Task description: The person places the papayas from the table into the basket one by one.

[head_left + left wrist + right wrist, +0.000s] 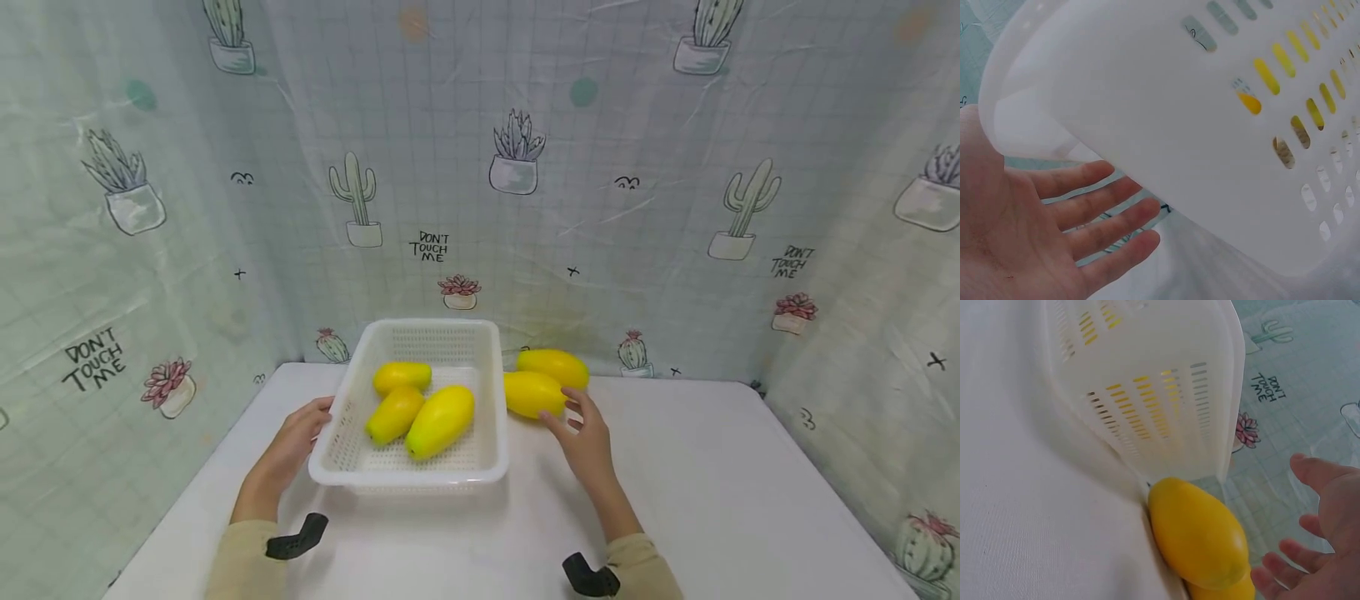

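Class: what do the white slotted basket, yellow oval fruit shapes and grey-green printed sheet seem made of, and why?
White rectangular slotted basket: probably moulded plastic, satin finish; smooth walls, regular slots.
Yellow oval fruit shapes: smooth skin with soft sheen; real fruit or plastic, unclear.
Grey-green cactus-printed sheet: likely thin plastic film or coated cloth, slightly shiny; creases and pale streaks.

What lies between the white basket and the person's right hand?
In the head view, a yellow fruit lies between the white basket and the right hand; a second yellow fruit lies behind it.
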Motion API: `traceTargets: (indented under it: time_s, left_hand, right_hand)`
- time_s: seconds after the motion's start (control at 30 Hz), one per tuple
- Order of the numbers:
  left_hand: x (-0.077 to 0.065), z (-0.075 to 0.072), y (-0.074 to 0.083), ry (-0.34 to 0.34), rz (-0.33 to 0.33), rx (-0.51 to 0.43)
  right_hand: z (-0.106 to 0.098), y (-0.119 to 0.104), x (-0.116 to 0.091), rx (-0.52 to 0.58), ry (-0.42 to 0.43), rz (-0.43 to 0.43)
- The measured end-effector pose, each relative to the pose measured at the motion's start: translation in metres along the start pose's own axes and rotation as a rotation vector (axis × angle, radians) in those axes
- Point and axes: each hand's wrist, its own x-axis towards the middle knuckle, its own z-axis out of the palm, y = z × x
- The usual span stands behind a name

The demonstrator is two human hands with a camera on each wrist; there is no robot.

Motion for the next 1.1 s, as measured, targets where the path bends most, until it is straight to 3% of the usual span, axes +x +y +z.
traceTargets:
  time_s: [0.7, 0.9, 1.1]
  left_hand:
    - [-0.001, 0.006, -0.004, -0.018, 0.028, -0.033]
    - [-0.003, 0.005, -0.005, 0.004, 0.013, -0.032]
    - [0.001, 0.0, -0.002, -0.017, 0.031, -0.018]
  right_hand:
    - [-0.01, 0.021, 0.005, -0.016, -0.024, 0.057]
    - [-0.007, 0.029, 0.008, -0.004, -0.042, 0.055]
    - [-0.001, 0.034, 0.018, -0.023, -0.043, 0.073]
